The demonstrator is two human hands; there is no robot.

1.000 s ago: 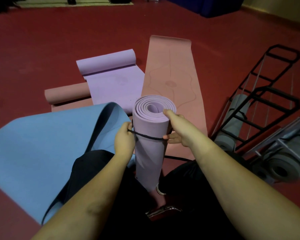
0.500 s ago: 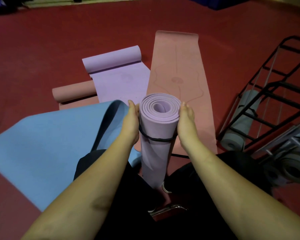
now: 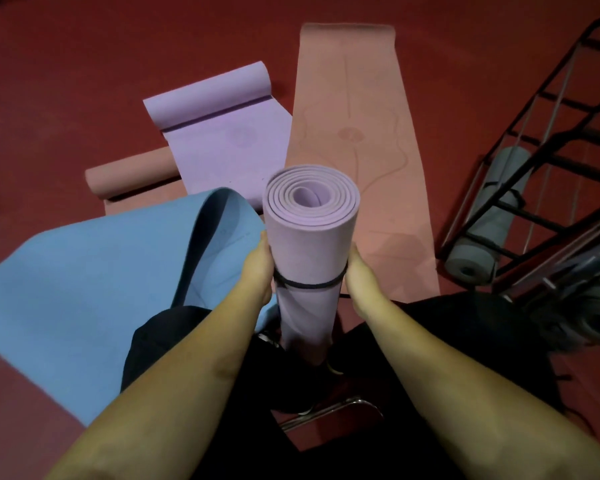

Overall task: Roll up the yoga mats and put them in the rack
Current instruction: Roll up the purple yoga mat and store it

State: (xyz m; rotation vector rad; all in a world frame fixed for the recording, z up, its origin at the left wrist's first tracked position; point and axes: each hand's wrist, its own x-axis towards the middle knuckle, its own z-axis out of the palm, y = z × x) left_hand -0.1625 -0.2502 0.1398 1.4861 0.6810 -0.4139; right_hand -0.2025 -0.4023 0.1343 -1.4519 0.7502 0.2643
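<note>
Head view: rolled lilac mat (image 3: pixel 310 244) stands upright between the knees, spiral end facing up, a black strap (image 3: pixel 307 285) looped round it about mid-height. Left hand (image 3: pixel 257 268) and right hand (image 3: pixel 359 273) press its two sides at strap level; fingers lie behind the roll, so whether they curl cannot be told. Black rack (image 3: pixel 541 161) at right holds a grey rolled mat (image 3: pixel 490 220). Versus 0.5 s ago: strap sits lower on the roll, both hands lower with it.
</note>
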